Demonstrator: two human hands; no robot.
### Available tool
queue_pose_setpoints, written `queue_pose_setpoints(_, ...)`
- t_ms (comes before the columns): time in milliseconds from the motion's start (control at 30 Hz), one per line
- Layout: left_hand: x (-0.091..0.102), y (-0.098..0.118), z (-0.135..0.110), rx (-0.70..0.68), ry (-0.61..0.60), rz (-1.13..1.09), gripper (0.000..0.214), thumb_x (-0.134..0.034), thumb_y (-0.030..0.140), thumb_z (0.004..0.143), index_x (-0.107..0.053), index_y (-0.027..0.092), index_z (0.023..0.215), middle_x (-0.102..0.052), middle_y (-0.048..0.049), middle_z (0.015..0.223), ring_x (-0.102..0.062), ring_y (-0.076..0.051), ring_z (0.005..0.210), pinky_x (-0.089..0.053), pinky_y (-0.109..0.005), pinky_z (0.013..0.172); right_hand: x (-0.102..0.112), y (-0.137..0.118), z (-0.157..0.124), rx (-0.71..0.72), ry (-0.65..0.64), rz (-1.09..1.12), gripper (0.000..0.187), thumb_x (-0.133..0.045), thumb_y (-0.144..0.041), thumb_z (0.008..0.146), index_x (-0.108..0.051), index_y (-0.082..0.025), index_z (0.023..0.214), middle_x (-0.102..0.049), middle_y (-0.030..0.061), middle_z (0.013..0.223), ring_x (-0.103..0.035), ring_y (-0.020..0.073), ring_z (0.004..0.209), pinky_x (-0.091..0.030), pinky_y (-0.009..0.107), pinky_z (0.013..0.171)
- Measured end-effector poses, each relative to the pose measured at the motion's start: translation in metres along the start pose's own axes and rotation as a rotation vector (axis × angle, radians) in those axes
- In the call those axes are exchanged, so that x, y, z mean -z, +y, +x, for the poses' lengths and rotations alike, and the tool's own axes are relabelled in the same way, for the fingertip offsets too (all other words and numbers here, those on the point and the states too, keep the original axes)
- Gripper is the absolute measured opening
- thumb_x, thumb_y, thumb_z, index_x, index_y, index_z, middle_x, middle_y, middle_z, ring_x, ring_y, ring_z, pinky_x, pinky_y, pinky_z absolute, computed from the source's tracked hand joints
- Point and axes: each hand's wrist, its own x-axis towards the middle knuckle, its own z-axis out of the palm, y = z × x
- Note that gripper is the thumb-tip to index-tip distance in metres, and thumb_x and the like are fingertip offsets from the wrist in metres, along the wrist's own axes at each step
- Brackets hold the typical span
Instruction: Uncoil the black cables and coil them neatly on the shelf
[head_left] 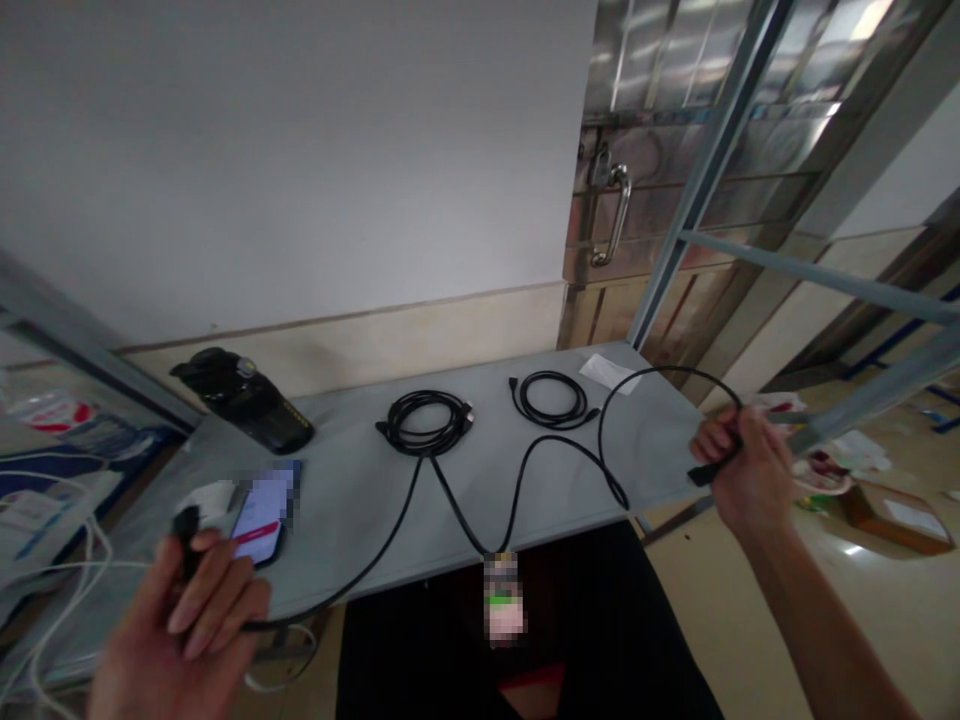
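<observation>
A loose black cable (381, 553) runs between both hands, lying across the shelf in bends and sagging over its front edge. My left hand (191, 620), at lower left, is closed round one end, with a black plug (186, 522) sticking up past the fingers. At the right, my right hand (750, 465) grips the other end beyond the shelf's edge, and a black plug (705, 473) points out below its fingers. Two coiled black cables lie on the shelf: a thicker coil (397, 408) in the middle and a smaller coil (521, 405) to its right.
The grey shelf (337, 500) carries a black bottle (247, 405), a phone (262, 515) and a white paper (609, 373). White cords (94, 530) hang at the left. A metal post (701, 190) rises at the right, near a cardboard box (896, 515) on the floor.
</observation>
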Motion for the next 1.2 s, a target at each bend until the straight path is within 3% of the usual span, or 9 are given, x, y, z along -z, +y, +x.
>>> queue_pose_setpoints(100,-0.017,-0.027,0.003,-0.105,-0.051,0.015,0.027,-0.051,0.025,0.117,-0.063,0.023,0.093,-0.046,0.0088,0.052,-0.039,-0.007,0.030,-0.037,-0.018,0.029,-0.024,0.030,-0.027,0.022,-0.197,-0.196,0.048,-0.074,-0.068,0.106,-0.071,-0.023,0.089,-0.063,0.0006,0.080,-0.059,0.0155,0.071,-0.052,0.027,0.066)
queue_pose_setpoints(200,-0.028,-0.057,0.011,-0.015,-0.116,0.064,0.028,-0.051,0.024,0.117,-0.066,0.018,0.093,-0.044,0.0088,0.057,-0.037,-0.007,0.031,-0.037,-0.020,0.029,-0.051,0.059,-0.063,-0.016,-0.486,-0.430,0.047,-0.059,-0.064,0.116,-0.076,-0.024,0.099,-0.076,0.0058,0.098,-0.070,0.0199,0.091,-0.057,0.032,0.086)
queue_pose_setpoints(333,-0.021,-0.085,0.025,0.055,-0.158,0.053,0.035,-0.045,0.024,0.119,-0.068,0.015,0.094,-0.042,0.0091,0.059,-0.038,-0.006,0.033,-0.032,-0.018,0.030,-0.089,0.076,-0.106,-0.042,-0.779,-0.541,0.039,-0.046,-0.053,0.123,-0.073,-0.026,0.131,-0.078,0.0099,0.131,-0.074,0.0239,0.119,-0.057,0.036,0.102)
queue_pose_setpoints(533,0.007,-0.093,0.037,0.060,-0.141,-0.003,0.030,-0.046,0.022,0.117,-0.072,0.013,0.104,-0.043,0.0094,0.061,-0.038,-0.006,0.033,-0.029,-0.018,0.030,-0.136,0.088,-0.141,0.152,-1.080,-0.642,0.037,-0.036,-0.040,0.126,-0.064,-0.025,0.107,-0.079,0.0066,0.104,-0.072,0.0223,0.100,-0.054,0.037,0.101)
queue_pose_setpoints(667,0.017,-0.091,0.044,0.077,-0.001,0.002,0.022,-0.053,0.021,0.110,-0.074,0.015,0.112,-0.066,0.0002,0.075,-0.068,-0.013,0.055,-0.049,-0.019,0.041,-0.164,0.105,-0.154,0.314,-1.218,-0.671,0.025,-0.042,-0.030,0.124,-0.064,-0.023,0.114,-0.080,0.0077,0.109,-0.074,0.0221,0.105,-0.053,0.037,0.107)
queue_pose_setpoints(767,0.021,-0.089,0.048,0.085,0.103,0.063,0.027,-0.054,0.021,0.108,-0.076,0.016,0.123,-0.085,-0.0132,0.108,-0.086,-0.024,0.095,-0.071,-0.029,0.069,-0.180,0.117,-0.159,0.400,-1.321,-0.712,0.018,-0.051,-0.028,0.122,-0.065,-0.022,0.112,-0.081,0.0072,0.107,-0.075,0.0216,0.102,-0.052,0.036,0.107)
queue_pose_setpoints(933,0.026,-0.082,0.052,0.141,-0.015,0.101,0.047,-0.053,0.024,0.107,-0.071,0.013,0.149,-0.084,-0.0216,0.132,-0.083,-0.037,0.124,-0.072,-0.053,0.099,-0.186,0.132,-0.159,0.507,-1.408,-0.738,0.021,-0.056,-0.032,0.122,-0.067,-0.022,0.108,-0.080,0.0048,0.098,-0.074,0.0202,0.094,-0.052,0.035,0.102)
queue_pose_setpoints(1067,0.017,-0.078,0.059,0.192,-0.154,0.087,0.052,-0.051,0.026,0.110,-0.065,0.014,0.159,-0.084,-0.0220,0.133,-0.083,-0.039,0.122,-0.069,-0.060,0.103,-0.183,0.139,-0.154,0.496,-1.454,-0.681,0.024,-0.057,-0.032,0.122,-0.070,-0.022,0.105,-0.082,0.0038,0.100,-0.076,0.0193,0.101,-0.049,0.034,0.104)
queue_pose_setpoints(1200,-0.012,-0.080,0.067,0.301,-0.259,0.117,0.044,-0.050,0.027,0.113,-0.073,0.012,0.148,-0.087,-0.0200,0.115,-0.086,-0.031,0.090,-0.073,-0.050,0.089,-0.183,0.139,-0.148,0.440,-1.465,-0.666,0.018,-0.061,-0.030,0.120,-0.072,-0.022,0.108,-0.084,0.0043,0.114,-0.076,0.0197,0.111,-0.048,0.036,0.106)
